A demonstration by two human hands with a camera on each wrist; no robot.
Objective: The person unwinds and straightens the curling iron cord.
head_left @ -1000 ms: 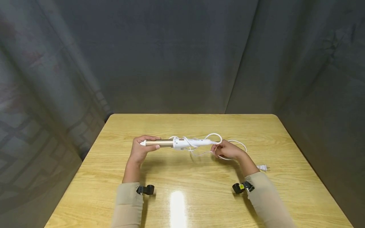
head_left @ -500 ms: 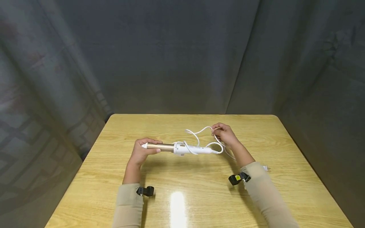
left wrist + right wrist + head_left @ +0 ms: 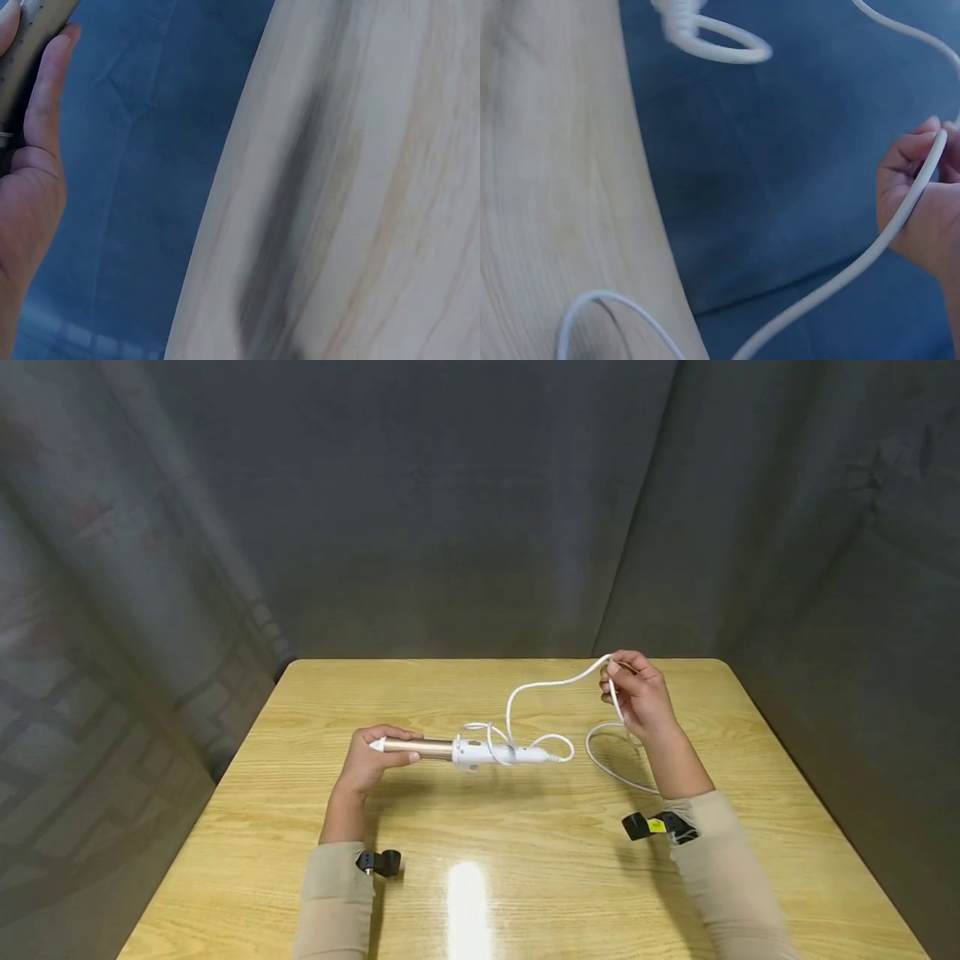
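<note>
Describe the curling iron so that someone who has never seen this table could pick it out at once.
On the wooden table, look between the two hands. The curling iron lies sideways there, its gold barrel end held by the left hand. It is the only rigid wand: gold barrel, white handle, with a white cord running up to the right hand.

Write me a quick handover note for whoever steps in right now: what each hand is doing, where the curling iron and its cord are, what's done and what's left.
Left hand: grips the gold barrel end of the curling iron, held level just above the table.
Right hand: pinches the white cord, lifted up near the table's far right side.
Cord: a few turns lie round the white handle; the rest arcs up to the right hand, then loops down onto the table by the right forearm. Plug not in view.
Done: some cord wrapped on the handle.
Left: a long loose stretch is unwrapped.
</note>
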